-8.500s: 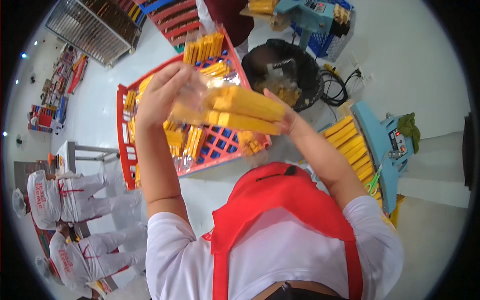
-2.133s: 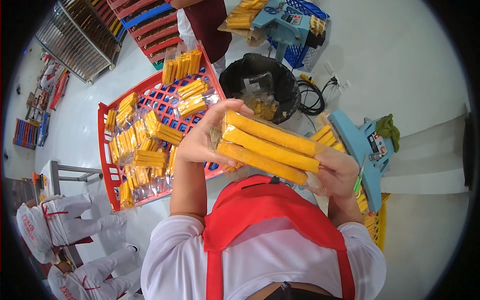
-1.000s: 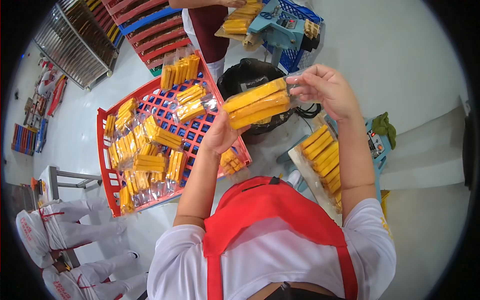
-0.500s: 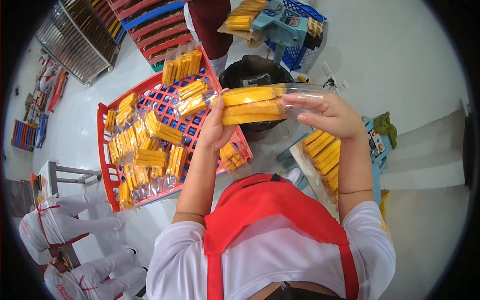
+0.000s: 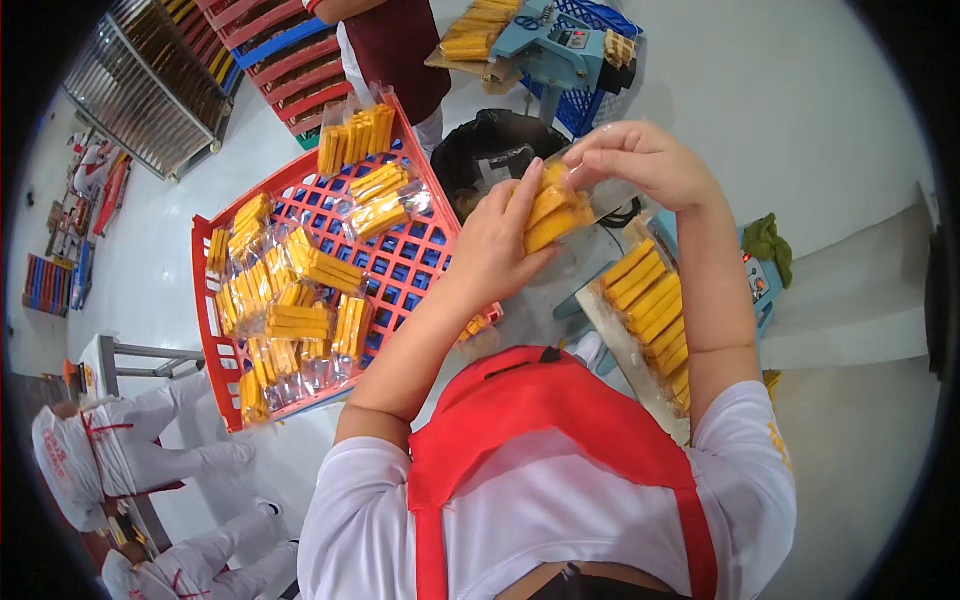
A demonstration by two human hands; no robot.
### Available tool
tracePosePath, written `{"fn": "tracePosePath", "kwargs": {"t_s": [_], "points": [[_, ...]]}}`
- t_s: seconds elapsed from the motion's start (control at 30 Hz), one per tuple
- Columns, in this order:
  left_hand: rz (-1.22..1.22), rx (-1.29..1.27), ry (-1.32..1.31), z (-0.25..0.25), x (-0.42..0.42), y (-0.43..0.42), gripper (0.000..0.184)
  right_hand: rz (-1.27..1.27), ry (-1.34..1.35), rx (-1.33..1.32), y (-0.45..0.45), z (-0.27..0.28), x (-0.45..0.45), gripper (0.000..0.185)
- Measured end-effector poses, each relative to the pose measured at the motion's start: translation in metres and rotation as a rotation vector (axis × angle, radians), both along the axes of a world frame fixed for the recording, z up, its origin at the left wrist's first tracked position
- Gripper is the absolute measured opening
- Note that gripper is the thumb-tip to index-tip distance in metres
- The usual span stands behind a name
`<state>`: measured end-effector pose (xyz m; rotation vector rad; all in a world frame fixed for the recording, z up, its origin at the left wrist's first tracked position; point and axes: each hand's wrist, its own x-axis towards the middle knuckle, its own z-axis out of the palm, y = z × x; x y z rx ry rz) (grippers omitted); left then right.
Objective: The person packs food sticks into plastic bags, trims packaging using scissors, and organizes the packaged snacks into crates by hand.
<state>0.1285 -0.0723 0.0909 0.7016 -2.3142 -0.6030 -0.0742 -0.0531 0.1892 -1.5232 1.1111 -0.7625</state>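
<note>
A clear plastic bag of yellow sticks (image 5: pixel 553 212) is held up between my hands, above the floor. My left hand (image 5: pixel 500 240) is closed around the bag from the left, its fingers pointing up along the sticks. With bent fingers pressed together, my right hand (image 5: pixel 645 165) grips the clear end of the same bag at its upper right. The bag is tilted and a little blurred, and my left hand hides part of it. To the left, a red plastic crate (image 5: pixel 425 165) bears several similar bags (image 5: pixel 300 320).
Below my right hand is a tray of loose yellow sticks (image 5: pixel 650 300). A bin with a black liner (image 5: pixel 470 150) stands beyond my hands. Behind it is a blue-green machine (image 5: pixel 560 55). A person in a dark red apron (image 5: pixel 395 50) stands beside stacked crates (image 5: pixel 275 65).
My left hand has moved right, from the bag's far left end to wrap around its sticks. The bag has gone from stretched level to tilted. My right hand has risen slightly and its fingers have bent.
</note>
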Motion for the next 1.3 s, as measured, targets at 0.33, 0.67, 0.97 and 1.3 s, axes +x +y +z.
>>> {"fn": "tracePosePath", "kwargs": {"t_s": [0.33,0.67,0.97,1.3], "points": [[-0.613,2.032,1.117,-0.016,-0.039,-0.036,0.037,-0.283,-0.066,-0.203,-0.038,-0.078,0.013,0.040],[-0.566,2.095,1.245,-0.024,-0.045,-0.030,0.040,-0.233,-0.312,0.159,-0.049,-0.084,0.014,0.041],[-0.574,2.073,1.362,-0.037,-0.021,-0.032,0.039,-0.158,-0.335,0.132,-0.062,-0.103,0.033,0.044],[0.029,1.049,0.603,-0.064,0.131,-0.022,0.062,0.318,-0.147,0.105,-0.058,-0.143,0.134,0.066]]}}
